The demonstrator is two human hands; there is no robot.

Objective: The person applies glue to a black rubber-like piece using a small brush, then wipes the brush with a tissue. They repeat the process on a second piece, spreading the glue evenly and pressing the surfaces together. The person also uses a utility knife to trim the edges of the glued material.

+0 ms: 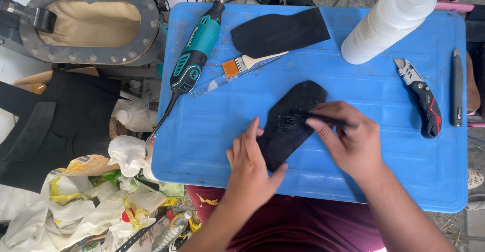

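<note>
A: Start nearest the body. What are the hands doing?

B: The left hand (251, 167) lies flat with fingers spread, pressing down the near end of a black rubber sole piece (290, 123) at about six o'clock on the blue board (202, 131). The right hand (348, 141) is closed around a thin dark brush (308, 114), whose tip touches the top face of the sole.

A: And where does the sole lie?

B: Near the middle of the board, tilted, its rounded end pointing toward one o'clock.

A: What could go wrong?

B: I'd judge the sole could skid or pivot under the strokes, since only its near end is pinned. Whatever is on the brush could also get onto the holding fingers, which sit just beside the worked patch.

A: Further out?

B: At three o'clock a red and black utility knife (423, 100) lies near the right wrist; a careless sweep of the forearm could knock it. Beyond it lies a slim dark tool (456, 88). At one o'clock a white squeeze bottle (386, 22) stands close to the far edge and looks easy to tip. At twelve lies a second black sheet (278, 32), with a flat paintbrush (247, 62) beside it, and at eleven a teal rotary tool (194, 50), its cord trailing off the board.
</note>
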